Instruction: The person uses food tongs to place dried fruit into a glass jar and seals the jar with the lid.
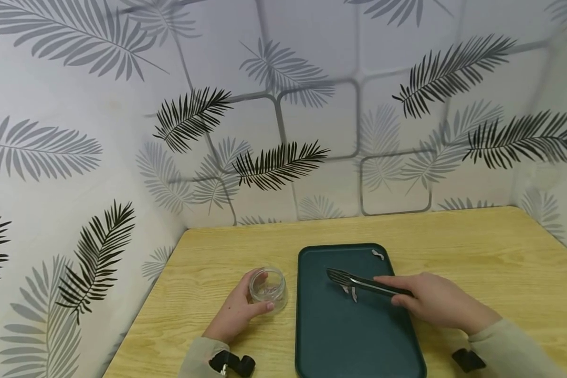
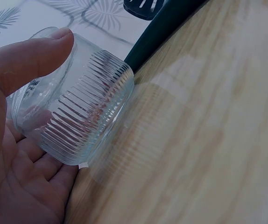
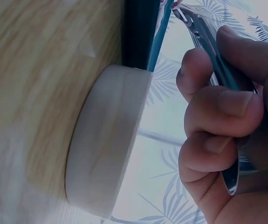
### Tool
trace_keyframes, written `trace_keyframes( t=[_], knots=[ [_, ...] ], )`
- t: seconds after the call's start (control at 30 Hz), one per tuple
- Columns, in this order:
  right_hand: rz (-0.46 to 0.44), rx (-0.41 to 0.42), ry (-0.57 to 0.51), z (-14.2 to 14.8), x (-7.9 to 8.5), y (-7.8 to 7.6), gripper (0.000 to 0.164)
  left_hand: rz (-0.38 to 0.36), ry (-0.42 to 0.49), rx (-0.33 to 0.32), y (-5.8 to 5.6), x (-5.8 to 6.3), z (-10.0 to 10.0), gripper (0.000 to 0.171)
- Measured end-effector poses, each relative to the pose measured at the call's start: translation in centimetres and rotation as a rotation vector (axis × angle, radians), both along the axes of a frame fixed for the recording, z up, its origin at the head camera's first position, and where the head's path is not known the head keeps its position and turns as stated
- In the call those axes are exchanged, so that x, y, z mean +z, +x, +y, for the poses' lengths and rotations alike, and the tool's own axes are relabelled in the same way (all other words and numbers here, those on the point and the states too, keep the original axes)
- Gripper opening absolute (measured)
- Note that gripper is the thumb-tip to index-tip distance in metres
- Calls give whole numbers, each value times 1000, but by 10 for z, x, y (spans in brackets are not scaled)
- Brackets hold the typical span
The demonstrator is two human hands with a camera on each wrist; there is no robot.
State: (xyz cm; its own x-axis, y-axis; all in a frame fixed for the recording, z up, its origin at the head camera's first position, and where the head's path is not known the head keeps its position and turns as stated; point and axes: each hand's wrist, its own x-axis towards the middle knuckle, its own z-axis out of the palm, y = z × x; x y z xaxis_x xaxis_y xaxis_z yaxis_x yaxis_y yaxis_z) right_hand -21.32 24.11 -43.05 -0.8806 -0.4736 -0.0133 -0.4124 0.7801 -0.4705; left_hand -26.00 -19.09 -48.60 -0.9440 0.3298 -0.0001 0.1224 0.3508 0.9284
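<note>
In the head view my left hand (image 1: 238, 310) holds a small clear glass jar (image 1: 277, 296) on the table, thumb on one side and fingers behind it. Ribbed sides show on the jar (image 2: 94, 102) in the left wrist view, with something reddish visible through the glass. My right hand (image 1: 434, 302) grips a pair of metal tongs (image 1: 366, 283), its fingers curled round the handle. The tongs' slotted tips are over a dark green tray (image 1: 354, 341), right by thin pale strips (image 1: 354, 294). Another pale strip (image 1: 377, 254) lies near the tray's far right corner.
The light wooden table (image 1: 227, 252) meets a leaf-patterned covering (image 1: 312, 194) at the back and left. The tray is between both hands, with the jar just left of it. A pale, round-edged wooden piece (image 3: 108, 140) sits beside the tray in the right wrist view.
</note>
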Motion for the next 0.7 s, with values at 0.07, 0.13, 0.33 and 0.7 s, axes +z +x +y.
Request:
trace_keyframes(
  t=[0.07,0.13,0.33,0.7],
  knots=[
    [9,7,-1,0,1,0,49,3,-1,2,0,0,0,81],
    [11,14,-9,-1,2,0,50,3,2,1,0,0,0,81],
    [8,26,-44,-5,7,-1,50,8,4,-3,-1,-1,0,81],
    [28,73,-55,-29,23,-5,52,10,1,-1,0,-1,0,83]
  ],
)
